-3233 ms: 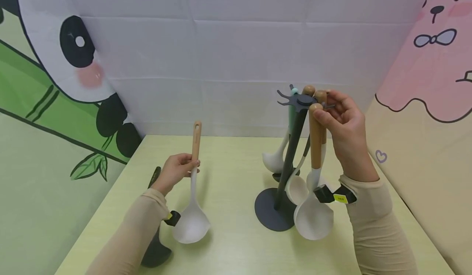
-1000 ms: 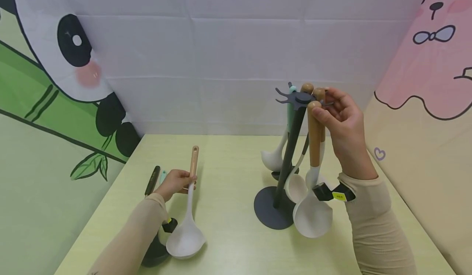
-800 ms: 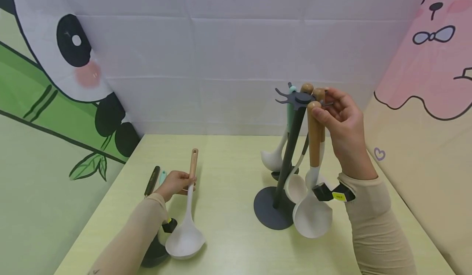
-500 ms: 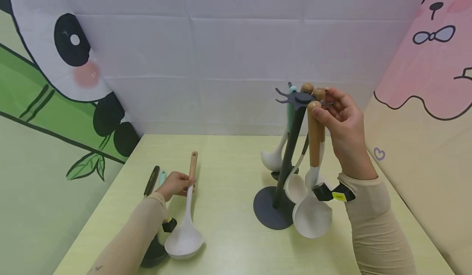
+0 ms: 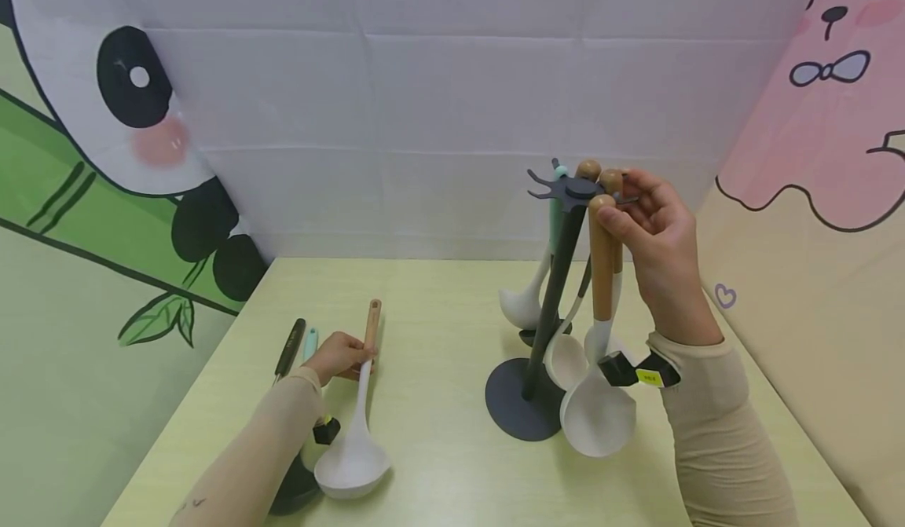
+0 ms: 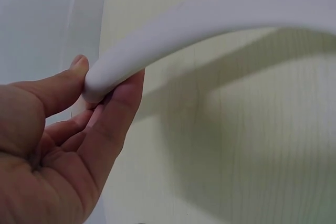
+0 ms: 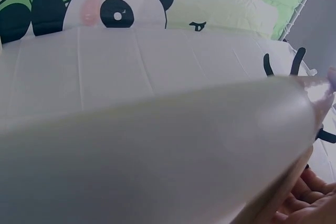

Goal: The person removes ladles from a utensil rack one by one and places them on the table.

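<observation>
My left hand [image 5: 342, 354] pinches a white ladle [image 5: 353, 464] at the join of its wooden handle, bowl toward me, low over the table at left. The left wrist view shows thumb and fingers on the white shaft [image 6: 157, 35], with its shadow on the wood. At right, my right hand [image 5: 657, 236] holds the top of another white ladle's wooden handle [image 5: 602, 268], at a hook of the dark utensil stand [image 5: 555, 307]. That ladle's bowl [image 5: 601, 421] hangs in front of the stand. Its white surface fills much of the right wrist view, partly hiding my fingers.
Several other utensils hang on the stand, among them a green-handled white ladle [image 5: 522, 307] and a smaller white spoon [image 5: 567, 360]. Left of my left forearm lie a black-handled utensil [image 5: 290, 346] and a teal handle [image 5: 311, 342], partly hidden. A cloth backdrop [image 5: 452, 118] rises behind the table.
My left hand has come down and slightly toward me with its ladle, whose handle now sits lower in view. The right hand stays at the stand, holding the same handle.
</observation>
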Available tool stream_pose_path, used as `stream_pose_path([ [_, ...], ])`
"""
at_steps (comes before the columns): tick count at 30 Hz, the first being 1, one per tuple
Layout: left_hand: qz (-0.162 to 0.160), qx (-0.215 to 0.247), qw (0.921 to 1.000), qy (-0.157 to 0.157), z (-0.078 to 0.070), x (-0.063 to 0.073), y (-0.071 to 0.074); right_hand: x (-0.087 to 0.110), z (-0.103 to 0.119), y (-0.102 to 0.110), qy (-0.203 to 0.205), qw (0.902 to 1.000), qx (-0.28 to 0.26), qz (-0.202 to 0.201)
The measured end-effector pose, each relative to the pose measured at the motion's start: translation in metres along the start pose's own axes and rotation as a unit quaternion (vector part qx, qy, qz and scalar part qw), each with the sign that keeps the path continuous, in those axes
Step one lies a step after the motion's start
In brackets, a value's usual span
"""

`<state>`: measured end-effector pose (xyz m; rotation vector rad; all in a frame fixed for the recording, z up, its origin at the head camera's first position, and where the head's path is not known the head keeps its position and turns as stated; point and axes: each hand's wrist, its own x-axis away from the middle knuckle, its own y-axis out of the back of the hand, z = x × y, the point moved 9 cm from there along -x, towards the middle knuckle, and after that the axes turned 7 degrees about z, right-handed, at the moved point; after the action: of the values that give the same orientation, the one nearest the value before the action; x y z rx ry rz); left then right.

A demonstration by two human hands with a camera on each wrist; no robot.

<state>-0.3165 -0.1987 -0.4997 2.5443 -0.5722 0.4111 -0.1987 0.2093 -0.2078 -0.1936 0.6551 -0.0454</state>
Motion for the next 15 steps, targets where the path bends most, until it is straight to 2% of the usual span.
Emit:
stream_pose_path([
  [8, -0.003, 0.001, 0.9997, 0.026, 0.0047, -0.0024, -0.0016, -0.0002, -0.0005, 0.0001, 0.003, 1.0000, 0.000, -0.003],
  [15, 0.003, -0.004, 0.9996, 0.027, 0.0104, -0.0081, -0.0014, 0.0002, -0.0011, 0.0005, 0.010, 0.9999, 0.004, -0.001],
])
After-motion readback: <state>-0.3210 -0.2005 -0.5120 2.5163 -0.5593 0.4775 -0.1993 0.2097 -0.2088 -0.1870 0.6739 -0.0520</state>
